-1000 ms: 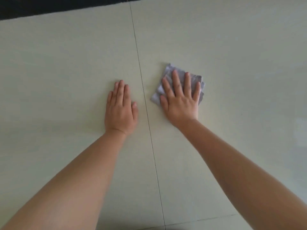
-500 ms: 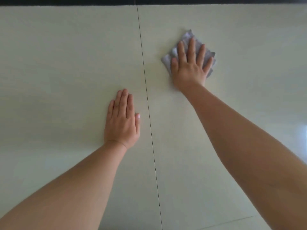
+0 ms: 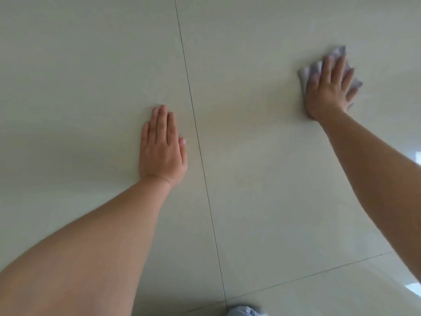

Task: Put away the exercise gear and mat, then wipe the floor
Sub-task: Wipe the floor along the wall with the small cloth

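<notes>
Wiping step, head view. The grey cloth (image 3: 337,56) lies flat on the pale tiled floor (image 3: 250,179) at the upper right of the view, well to the right of the long grout line (image 3: 198,142) that runs from top to bottom. The right hand (image 3: 328,87) presses down on the cloth with its fingers (image 3: 339,67) straight and spread, so that it is open and flattened on the fabric, not curled round it; cloth edges show beyond the fingertips and at both sides of the hand (the part beneath the palm is hidden). The left hand (image 3: 161,144) rests flat on the bare floor just left of the grout line, fingers straight and together, holding nothing, and appears to serve as a support for the person's weight. The two hands are well apart. No exercise gear or mat appears in view, which suggests that the putting-away part is done and that the floor wipe, the last step, is in hand. The next move calls for steady downward pressure through the right palm while the cloth slides across unwiped tile, with the left hand braced; too light a press would likely let the cloth bunch or slip out. A scrap of pale blue fabric (image 3: 245,311) shows at the bottom edge, too little to identify.
</notes>
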The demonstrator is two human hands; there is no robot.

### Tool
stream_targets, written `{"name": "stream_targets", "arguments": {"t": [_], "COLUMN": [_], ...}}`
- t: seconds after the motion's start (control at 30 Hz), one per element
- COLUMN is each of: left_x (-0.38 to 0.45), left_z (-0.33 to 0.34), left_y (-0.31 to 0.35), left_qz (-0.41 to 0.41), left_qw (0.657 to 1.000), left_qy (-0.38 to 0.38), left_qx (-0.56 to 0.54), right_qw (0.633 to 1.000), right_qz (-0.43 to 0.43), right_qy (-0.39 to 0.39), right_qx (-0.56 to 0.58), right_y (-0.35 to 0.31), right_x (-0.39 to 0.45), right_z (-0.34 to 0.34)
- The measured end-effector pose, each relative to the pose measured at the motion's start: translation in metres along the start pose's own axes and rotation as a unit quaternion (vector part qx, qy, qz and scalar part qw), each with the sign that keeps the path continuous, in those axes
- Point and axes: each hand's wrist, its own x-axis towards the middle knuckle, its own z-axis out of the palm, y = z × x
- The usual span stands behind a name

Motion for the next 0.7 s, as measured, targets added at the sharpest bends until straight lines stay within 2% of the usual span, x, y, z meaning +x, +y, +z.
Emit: {"name": "stream_targets", "arguments": {"t": [0.03, 0.13, 0.23, 0.37, 0.53, 0.6, 0.63, 0.7], "left_x": [0.0, 0.001, -0.001, -0.002, -0.005, -0.007, -0.008, -0.008], "left_z": [0.001, 0.004, 0.004, 0.001, -0.007, -0.009, -0.01, -0.009], "left_y": [0.0, -0.001, -0.001, 0.001, -0.001, 0.0, 0.001, 0.0], "left_qz": [0.003, 0.012, 0.005, 0.01, -0.003, 0.002, 0.009, 0.011], "left_qw": [1.0, 1.0, 1.0, 1.0, 0.997, 0.996, 0.996, 0.996], "left_qy": [0.0, 0.02, 0.013, -0.002, -0.053, -0.063, -0.064, -0.057], "left_qx": [0.002, 0.013, 0.0, -0.015, -0.057, -0.062, -0.065, -0.065], "right_qw": [1.0, 0.979, 0.949, 0.924, 0.913, 0.892, 0.883, 0.894], "right_qz": [-0.029, -0.199, -0.303, -0.362, -0.326, -0.324, -0.333, -0.342], "right_qy": [-0.005, -0.03, -0.048, -0.003, -0.128, -0.187, -0.201, -0.173], "right_qx": [-0.009, -0.044, -0.08, -0.125, -0.207, -0.256, -0.264, -0.233], "right_y": [-0.031, -0.112, -0.134, -0.075, 0.02, 0.047, 0.062, 0.086], "right_x": [0.01, -0.008, -0.062, -0.136, -0.206, -0.222, -0.227, -0.233], "right_z": [-0.002, 0.012, 0.033, 0.056, 0.054, 0.038, 0.031, 0.023]}}
